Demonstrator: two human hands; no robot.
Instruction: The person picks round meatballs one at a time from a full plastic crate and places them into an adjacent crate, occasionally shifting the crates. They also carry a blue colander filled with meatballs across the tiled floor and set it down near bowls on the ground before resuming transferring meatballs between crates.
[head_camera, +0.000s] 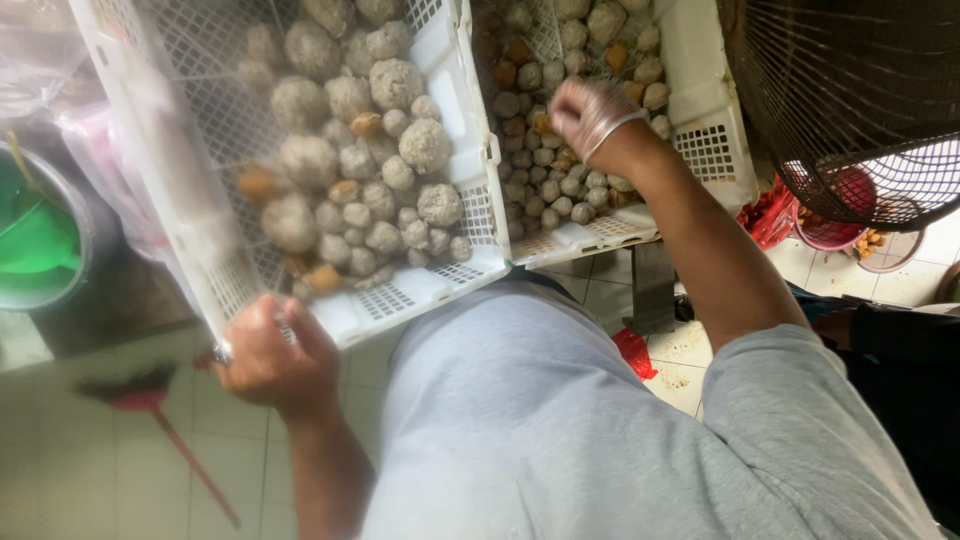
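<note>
My left hand (268, 358) grips the near corner of a white perforated plastic crate (400, 292), which is tilted and holds several grey-brown round balls (350, 160), large and small, with a few orange-brown pieces among them. My right hand (590, 115), in a thin clear glove, reaches into a second white crate (705, 140) to the right. It rests among smaller grey and brown balls (545, 170) with its fingers curled; what it pinches is hidden.
A green basin in a metal pot (35, 245) sits at the left. A red-handled broom (165, 420) lies on the tiled floor. A dark wire fan guard (850, 100) and red baskets (830, 225) stand at the right.
</note>
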